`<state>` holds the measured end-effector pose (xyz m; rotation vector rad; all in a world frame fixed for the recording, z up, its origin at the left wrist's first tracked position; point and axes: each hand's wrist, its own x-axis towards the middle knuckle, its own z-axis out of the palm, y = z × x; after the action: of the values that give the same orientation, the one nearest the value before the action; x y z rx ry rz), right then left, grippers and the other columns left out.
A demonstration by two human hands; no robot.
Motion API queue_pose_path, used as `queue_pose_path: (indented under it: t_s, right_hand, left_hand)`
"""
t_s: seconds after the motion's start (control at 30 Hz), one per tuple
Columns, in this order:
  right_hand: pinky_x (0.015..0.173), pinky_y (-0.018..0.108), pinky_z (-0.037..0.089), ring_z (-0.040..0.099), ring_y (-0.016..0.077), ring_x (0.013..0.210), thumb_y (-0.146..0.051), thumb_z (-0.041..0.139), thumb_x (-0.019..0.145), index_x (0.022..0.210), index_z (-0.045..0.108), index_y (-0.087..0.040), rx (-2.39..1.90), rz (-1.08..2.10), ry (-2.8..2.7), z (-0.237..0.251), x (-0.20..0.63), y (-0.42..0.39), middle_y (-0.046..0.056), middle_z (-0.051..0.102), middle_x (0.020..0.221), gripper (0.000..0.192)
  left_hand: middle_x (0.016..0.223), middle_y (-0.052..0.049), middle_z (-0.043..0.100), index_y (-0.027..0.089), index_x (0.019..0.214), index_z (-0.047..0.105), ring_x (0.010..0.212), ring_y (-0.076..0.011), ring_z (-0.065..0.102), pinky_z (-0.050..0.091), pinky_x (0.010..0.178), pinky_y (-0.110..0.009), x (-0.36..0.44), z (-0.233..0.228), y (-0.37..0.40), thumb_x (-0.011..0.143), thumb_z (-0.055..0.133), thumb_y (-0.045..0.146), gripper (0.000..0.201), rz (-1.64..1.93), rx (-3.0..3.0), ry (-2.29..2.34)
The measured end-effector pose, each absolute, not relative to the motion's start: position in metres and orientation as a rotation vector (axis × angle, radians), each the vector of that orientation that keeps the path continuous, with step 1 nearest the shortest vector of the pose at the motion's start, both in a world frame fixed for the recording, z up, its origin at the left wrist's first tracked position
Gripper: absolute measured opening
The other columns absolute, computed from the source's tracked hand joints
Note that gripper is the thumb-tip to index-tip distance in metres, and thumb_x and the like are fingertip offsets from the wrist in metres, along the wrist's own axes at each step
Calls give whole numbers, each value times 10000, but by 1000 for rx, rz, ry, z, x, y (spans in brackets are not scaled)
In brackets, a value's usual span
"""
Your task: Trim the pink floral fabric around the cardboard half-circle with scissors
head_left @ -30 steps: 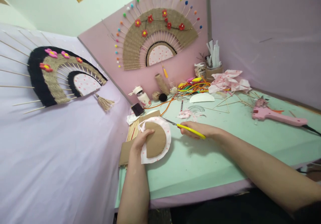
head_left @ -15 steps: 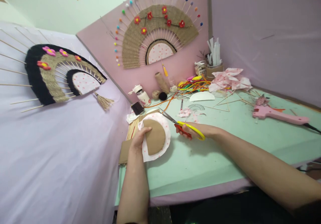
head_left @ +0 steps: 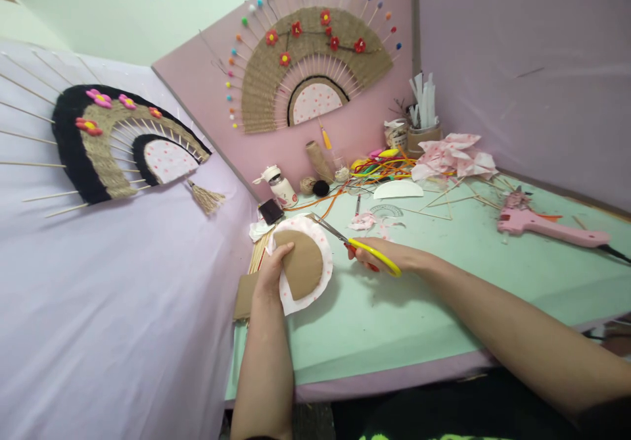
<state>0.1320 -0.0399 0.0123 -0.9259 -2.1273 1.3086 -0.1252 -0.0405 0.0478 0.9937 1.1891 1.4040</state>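
Trimming dotted fabric (head_left: 309, 287) around a cardboard half-disc (head_left: 302, 264), held just above the green table (head_left: 419, 308); left hand (head_left: 274, 270) pinching its flat edge, turning it slightly since a moment ago; right hand (head_left: 389, 256) closed round yellow scissors (head_left: 355, 245), blades now parted at the fabric's upper rim, shut a second earlier.

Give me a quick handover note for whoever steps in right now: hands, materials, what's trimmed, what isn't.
Left hand grips the cardboard half-disc with the dotted white fabric under it, held above the green table.
Right hand holds the yellow-handled scissors, blades open at the fabric's upper edge.
Done: fabric shows a rounded margin around the cardboard's curve.
Left: the edge by the left thumb looks uneven; probably trim there.
Pink glue gun lies far right, untouched.
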Motion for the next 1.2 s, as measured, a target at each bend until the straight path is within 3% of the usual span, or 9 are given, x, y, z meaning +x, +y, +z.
queue_pose_path:
  t_s: [0.6, 0.9, 1.2]
  right_hand:
    - [507, 237, 354, 457, 118, 505, -387, 404, 865, 832, 489, -174, -908, 1184, -2173, 14, 130, -43, -30, 476, 588, 232]
    - [527, 240, 354, 452, 116, 532, -406, 411, 859, 774, 470, -181, -942, 1144, -2166, 19, 130, -45, -20, 492, 605, 247]
    - [536, 229, 330, 460, 116, 582, -382, 467, 814, 725, 459, -182, -1007, 1123, -2173, 17, 130, -43, -8, 513, 670, 220]
  left_hand:
    - [742, -15, 700, 150, 822, 683, 654, -186, 648, 500, 629, -283, -119, 53, -44, 510, 776, 297, 357, 1444, 1063, 1233]
    - [746, -24, 695, 148, 828, 673, 721, -212, 653, 503, 676, -298, -118, 50, -43, 526, 760, 296, 348, 1429, 1088, 1275]
    - [733, -19, 687, 145, 798, 685, 656, -174, 626, 501, 643, -282, -118, 49, -42, 514, 780, 291, 333, 1436, 1062, 1265]
